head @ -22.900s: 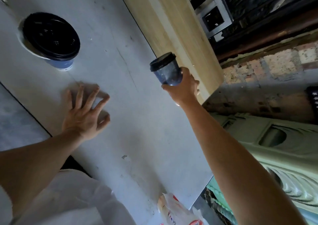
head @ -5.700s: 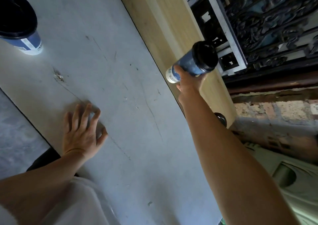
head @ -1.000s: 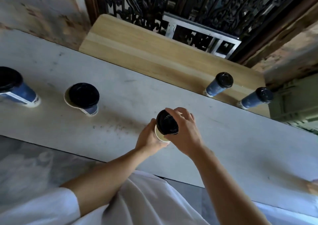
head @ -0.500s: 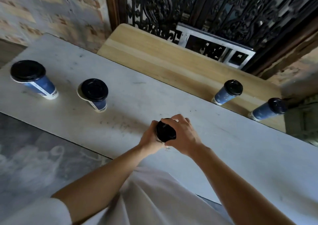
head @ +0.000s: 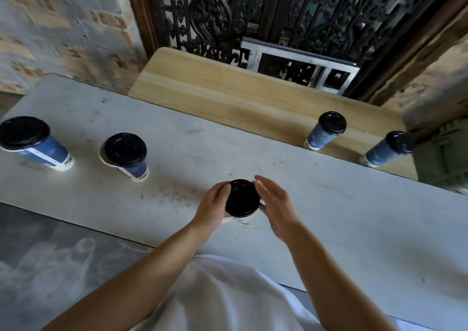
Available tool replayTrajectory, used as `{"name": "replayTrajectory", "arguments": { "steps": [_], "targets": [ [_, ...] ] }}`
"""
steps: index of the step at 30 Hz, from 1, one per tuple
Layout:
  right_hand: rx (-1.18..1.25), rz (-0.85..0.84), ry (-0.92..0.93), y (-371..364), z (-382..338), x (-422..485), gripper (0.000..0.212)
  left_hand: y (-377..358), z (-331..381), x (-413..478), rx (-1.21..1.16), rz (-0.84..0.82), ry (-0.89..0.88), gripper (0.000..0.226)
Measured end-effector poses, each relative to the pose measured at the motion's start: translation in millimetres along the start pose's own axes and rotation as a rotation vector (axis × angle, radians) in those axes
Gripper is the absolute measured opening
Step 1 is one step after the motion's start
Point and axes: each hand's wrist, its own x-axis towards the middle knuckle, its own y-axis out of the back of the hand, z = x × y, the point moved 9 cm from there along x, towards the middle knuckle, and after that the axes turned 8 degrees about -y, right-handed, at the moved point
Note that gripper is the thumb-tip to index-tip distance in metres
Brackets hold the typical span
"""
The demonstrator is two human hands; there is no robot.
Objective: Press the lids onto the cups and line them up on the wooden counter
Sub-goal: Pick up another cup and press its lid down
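A cup with a black lid [head: 241, 197] stands on the grey table [head: 329, 211] right in front of me. My left hand [head: 214, 204] grips its left side. My right hand [head: 274, 204] is beside the lid on the right, fingers spread and mostly off it. Two lidded blue cups [head: 326, 130] [head: 388, 149] stand on the wooden counter [head: 228, 95] at its right end. Two more blue cups [head: 126, 154] [head: 31, 142] stand on the grey table at the left, each with a black lid resting on top.
A dark ornate iron grille [head: 278, 11] with a small white-framed opening [head: 301, 65] rises behind the wooden counter. Brick walls [head: 58, 27] flank it. The grey floor [head: 50, 254] shows below the table's near edge.
The lid now sits flat on the cup. My right hand has lifted off the lid and opened to the right. My left hand still holds the cup.
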Motion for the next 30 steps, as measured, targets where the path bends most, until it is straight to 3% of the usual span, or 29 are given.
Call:
{"name": "replayTrajectory", "arguments": {
  "steps": [1,4,9,15,19,30],
  "targets": [
    [0.07,0.023,-0.047,1,9,0,0.014,-1,2,-2,0.028,0.006,-0.028,0.021],
    [0.114,0.003,-0.123,-7,26,-4,0.02,-2,2,-4,0.06,0.036,-0.065,0.023],
    [0.083,0.031,-0.088,-2,22,0,0.022,-8,1,-3,0.05,0.025,-0.033,0.026],
    [0.329,-0.114,-0.187,-9,35,-1,0.029,-8,-20,-3,-0.155,0.132,0.254,0.033],
    [0.403,-0.087,-0.162,-8,43,1,0.032,-8,-13,0,-0.096,0.106,0.207,0.034],
    [0.189,0.063,-0.031,-1,34,15,0.03,-4,-4,9,0.012,0.024,-0.009,0.037]
  ]
}}
